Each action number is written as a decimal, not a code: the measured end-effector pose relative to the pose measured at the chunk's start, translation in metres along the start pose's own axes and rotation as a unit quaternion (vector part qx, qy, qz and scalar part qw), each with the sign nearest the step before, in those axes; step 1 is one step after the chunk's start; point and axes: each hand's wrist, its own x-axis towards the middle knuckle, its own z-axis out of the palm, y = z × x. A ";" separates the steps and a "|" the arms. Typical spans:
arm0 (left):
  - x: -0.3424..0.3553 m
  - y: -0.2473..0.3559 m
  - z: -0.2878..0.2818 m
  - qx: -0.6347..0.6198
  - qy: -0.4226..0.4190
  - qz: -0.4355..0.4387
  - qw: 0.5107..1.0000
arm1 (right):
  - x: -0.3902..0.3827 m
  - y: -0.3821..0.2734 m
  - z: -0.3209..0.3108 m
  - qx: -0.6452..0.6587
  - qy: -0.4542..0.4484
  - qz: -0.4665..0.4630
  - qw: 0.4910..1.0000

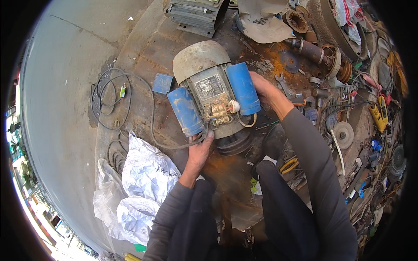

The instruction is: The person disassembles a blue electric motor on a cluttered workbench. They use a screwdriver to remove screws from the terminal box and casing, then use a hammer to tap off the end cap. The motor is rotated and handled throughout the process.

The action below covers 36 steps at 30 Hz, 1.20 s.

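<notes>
A dirty grey electric motor sits tilted in front of me, with a rounded end cover at its far end and a grooved pulley at its near end. Blue capacitor covers flank it, one on the left and one on the right. Its terminal box lies uncovered, showing wires and a white round fitting. My left hand grips the near left end, thumb up beside the grey cable. Behind the right blue cover, my right hand holds the motor's side; its fingertips are hidden.
A blue square plate and coiled cable lie to the left. White plastic sacks are at lower left. A finned motor housing stands far off. On the right are a wrench, a rotor shaft, yellow-handled pliers and scrap parts.
</notes>
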 end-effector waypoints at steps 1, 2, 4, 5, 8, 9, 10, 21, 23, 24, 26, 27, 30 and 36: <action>-0.001 0.000 -0.002 0.005 -0.021 0.010 1.000 | 0.001 0.001 0.000 -0.013 0.010 -0.025 1.000; -0.002 0.000 -0.005 0.013 -0.024 0.022 0.999 | -0.002 0.006 -0.001 -0.031 0.032 -0.029 0.999; -0.008 0.000 -0.009 0.005 -0.024 -0.010 1.000 | -0.015 0.023 -0.005 -0.006 0.071 -0.090 0.993; -0.013 0.000 -0.013 0.002 -0.033 -0.011 0.999 | -0.027 0.033 -0.012 -0.029 0.068 -0.093 0.993; -0.024 0.004 -0.023 0.011 -0.089 -0.126 0.988 | -0.072 0.059 -0.039 -0.093 0.093 -0.082 0.988; -0.027 0.006 -0.027 0.030 -0.092 -0.176 0.980 | -0.086 0.066 -0.047 -0.099 0.111 -0.058 0.987; -0.034 0.006 -0.025 -0.026 -0.087 -0.135 0.987 | -0.099 0.070 -0.055 -0.093 0.123 -0.047 0.987; -0.045 0.084 -0.018 0.273 -0.151 -0.083 0.946 | -0.129 0.082 -0.160 -0.645 0.247 -0.161 0.705; -0.045 0.098 -0.010 0.280 -0.150 -0.049 0.947 | -0.121 0.085 -0.167 -0.646 0.235 -0.169 0.706; -0.043 0.103 -0.005 0.283 -0.148 -0.031 0.947 | -0.117 0.085 -0.169 -0.644 0.238 -0.141 0.713; -0.039 0.109 0.005 0.283 -0.138 0.055 0.948 | -0.116 0.081 -0.172 -0.682 0.205 -0.147 0.687; -0.036 0.112 0.010 0.291 -0.133 0.096 0.942 | -0.120 0.079 -0.174 -0.692 0.186 -0.157 0.679; -0.027 0.119 0.019 0.333 -0.116 0.201 0.914 | -0.149 0.065 -0.179 -0.603 0.190 -0.146 0.761; -0.011 0.127 0.031 0.415 -0.078 0.269 0.866 | -0.248 0.015 -0.140 -0.129 0.341 -0.293 0.884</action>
